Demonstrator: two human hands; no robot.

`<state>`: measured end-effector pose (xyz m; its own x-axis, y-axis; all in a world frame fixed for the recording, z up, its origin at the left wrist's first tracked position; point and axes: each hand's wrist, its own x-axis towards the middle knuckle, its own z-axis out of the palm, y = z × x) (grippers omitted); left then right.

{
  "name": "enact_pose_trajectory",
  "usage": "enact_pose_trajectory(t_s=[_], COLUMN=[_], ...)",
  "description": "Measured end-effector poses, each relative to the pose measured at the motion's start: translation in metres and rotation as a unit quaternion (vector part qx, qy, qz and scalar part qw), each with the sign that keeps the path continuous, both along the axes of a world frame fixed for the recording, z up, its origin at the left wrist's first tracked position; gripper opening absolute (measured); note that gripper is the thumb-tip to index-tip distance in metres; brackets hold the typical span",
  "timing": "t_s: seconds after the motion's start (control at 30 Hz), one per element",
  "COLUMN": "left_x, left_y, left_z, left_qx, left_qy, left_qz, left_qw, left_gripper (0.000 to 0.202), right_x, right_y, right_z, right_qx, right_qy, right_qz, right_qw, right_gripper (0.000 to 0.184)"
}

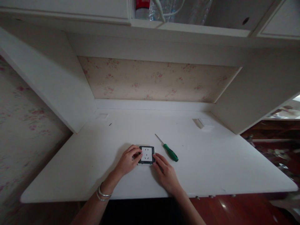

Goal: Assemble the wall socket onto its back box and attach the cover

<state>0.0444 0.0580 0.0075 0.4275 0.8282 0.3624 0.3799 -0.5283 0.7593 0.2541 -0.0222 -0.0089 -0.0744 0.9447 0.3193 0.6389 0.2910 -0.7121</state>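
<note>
Between my hands a wall socket point(146, 154) lies face up near the front of the white desk. Its centre is white with several dark slots, and dark strips run along its sides. My left hand point(128, 159) grips the socket's left edge with thumb and fingertips together. On the other side, my right hand point(166, 173) holds the right edge between its thumb and fingers. A screwdriver point(169, 152) with a green handle lies just right of the socket, its tip pointing back and left; neither hand touches it.
The white desktop point(225, 162) carries a small white box-like piece point(205, 124) at the back right. A flat white piece point(103, 116) and a small dark bit point(110, 124) lie at the back left. Side panels flank the desk, and a shelf with plastic bottles point(161, 11) hangs above.
</note>
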Motion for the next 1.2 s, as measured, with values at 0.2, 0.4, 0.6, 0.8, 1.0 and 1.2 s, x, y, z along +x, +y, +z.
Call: enact_pose_trajectory(t_s=[0.2, 0.4, 0.6, 0.8, 1.0, 1.2], left_x=[0.0009, -0.0011, -0.0025, -0.0018, 0.0002, 0.0002], left_y=[-0.0002, -0.0011, -0.0002, 0.0010, 0.0015, 0.0016], left_z=[0.0000, 0.0021, -0.0021, -0.0038, -0.0031, -0.0002], left_qx=[-0.011, -0.006, 0.018, 0.009, 0.002, -0.014], left_qy=[-0.008, 0.007, 0.010, -0.007, -0.028, -0.021], left_qz=[0.012, 0.011, 0.018, 0.021, 0.029, 0.029], left_qw=[1.000, 1.000, 1.000, 1.000, 0.999, 0.999], left_gripper=[0.014, 0.015, 0.013, 0.012, 0.014, 0.015], right_x=[0.0003, 0.0006, 0.0007, 0.0003, -0.0004, -0.0002], right_y=[-0.0003, -0.0006, -0.0003, -0.0003, -0.0004, -0.0005], right_z=[-0.0017, -0.0004, 0.0005, 0.0016, 0.0017, 0.0026], right_qx=[-0.004, -0.013, -0.010, -0.007, -0.002, -0.008], right_qy=[0.000, 0.001, 0.002, 0.000, 0.003, 0.005], right_qz=[0.003, 0.003, 0.000, -0.003, -0.005, 0.000], right_qw=[1.000, 1.000, 1.000, 1.000, 1.000, 1.000], right_gripper=[0.036, 0.037, 0.037, 0.036, 0.036, 0.036])
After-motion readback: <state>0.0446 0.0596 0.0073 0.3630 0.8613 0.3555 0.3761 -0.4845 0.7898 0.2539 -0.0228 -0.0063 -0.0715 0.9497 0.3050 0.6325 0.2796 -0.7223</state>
